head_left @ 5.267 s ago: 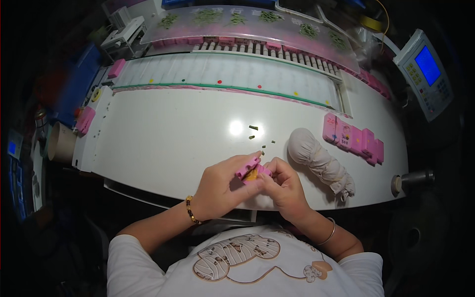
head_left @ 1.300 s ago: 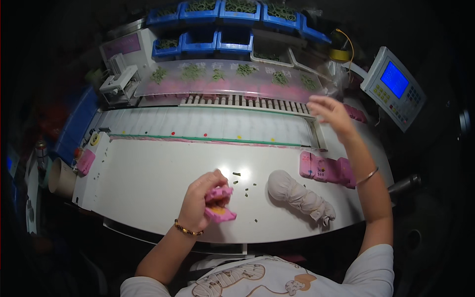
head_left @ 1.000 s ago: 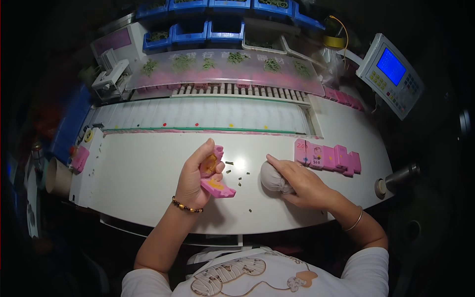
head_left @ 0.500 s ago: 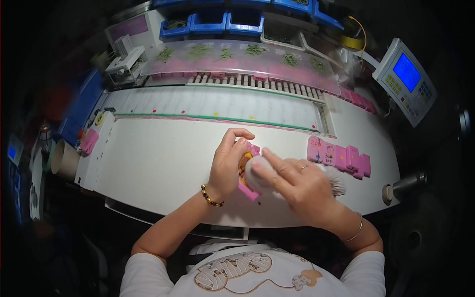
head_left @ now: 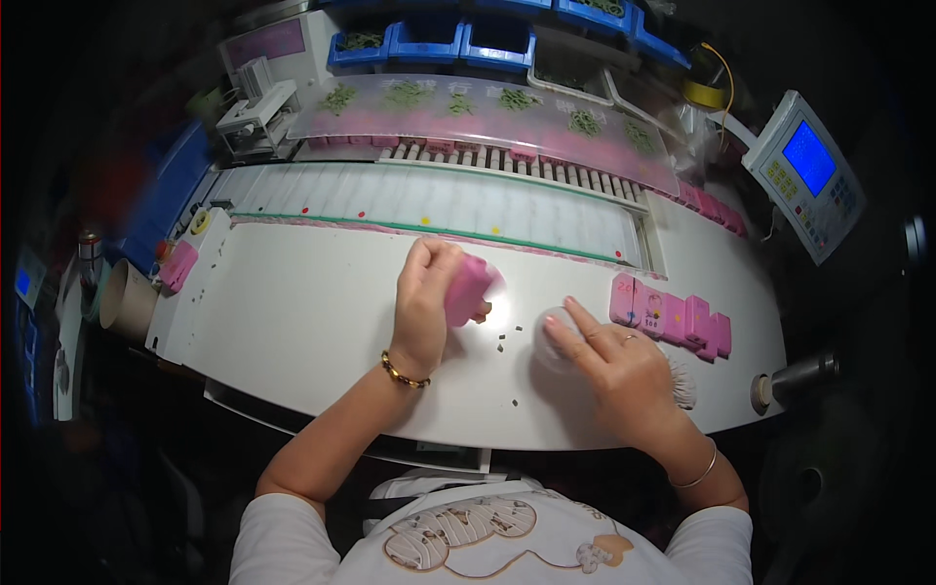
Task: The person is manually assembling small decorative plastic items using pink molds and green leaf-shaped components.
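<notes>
My left hand (head_left: 421, 312) is closed around a pink mould-like block (head_left: 469, 291), held tilted above the white table. A small brownish piece (head_left: 483, 312) shows at the block's lower edge. Fingers of my right hand (head_left: 619, 375) are curled over a rounded whitish thing (head_left: 556, 353), apart from the block; its exact kind I cannot make out. White bristles (head_left: 682, 382) stick out beyond that hand's right side, and whether they belong to the same tool is hidden. Between the hands, a few dark crumbs (head_left: 501, 343) lie on the tabletop.
A row of pink blocks (head_left: 673, 317) stands at the right. Beyond the white table (head_left: 302, 322) runs a roller track (head_left: 507, 164) under a clear cover. A control panel (head_left: 804, 171) rises at the far right, blue bins (head_left: 429, 41) at the back, and a metal cylinder (head_left: 804, 372) at the right edge.
My left hand has lifted the pink block away and turned it, hiding its yellowish inside. My right hand with the whitish thing has drawn off to the right. More dark crumbs now show.
</notes>
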A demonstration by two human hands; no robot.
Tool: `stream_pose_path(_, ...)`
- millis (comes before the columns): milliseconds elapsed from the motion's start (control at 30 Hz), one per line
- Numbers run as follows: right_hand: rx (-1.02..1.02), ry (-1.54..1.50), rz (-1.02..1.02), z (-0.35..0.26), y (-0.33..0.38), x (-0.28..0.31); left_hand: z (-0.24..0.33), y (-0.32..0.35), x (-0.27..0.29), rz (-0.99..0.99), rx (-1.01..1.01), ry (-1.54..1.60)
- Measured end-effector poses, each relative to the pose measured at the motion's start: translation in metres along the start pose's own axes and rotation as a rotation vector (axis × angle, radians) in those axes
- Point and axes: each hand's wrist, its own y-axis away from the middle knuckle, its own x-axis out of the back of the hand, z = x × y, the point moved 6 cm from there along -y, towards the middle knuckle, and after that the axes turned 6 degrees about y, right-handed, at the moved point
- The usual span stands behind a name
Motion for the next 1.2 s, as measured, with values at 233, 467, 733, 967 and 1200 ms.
stream_pose_path(233, -0.136, -0.176, -0.173, 0.036, 0.015, -0.016, -0.012, 0.002, -0.011, -0.053, 0.239, 0.182)
stream_pose_path(467, -0.407, -0.911, 0.098, 0.023, -0.030, -0.012, -0.023, 0.022, -0.036, -0.249, 0.121, 0.081)
stream_pose_path(733, -0.295, -0.927, 0.314, 0.018, -0.037, -0.009, 0.001, 0.025, -0.023, -0.317, -0.003, -0.109)
stream_pose_path(967, -0.170, -0.599, 0.473, -0.002, -0.040, 0.013, 0.006, 0.022, -0.024, -0.331, -0.023, -0.083)
stream_pose_path(1200, -0.391, -0.981, 0.396, 0.004, -0.042, -0.012, 0.005, 0.022, -0.019, -0.225, -0.109, -0.153)
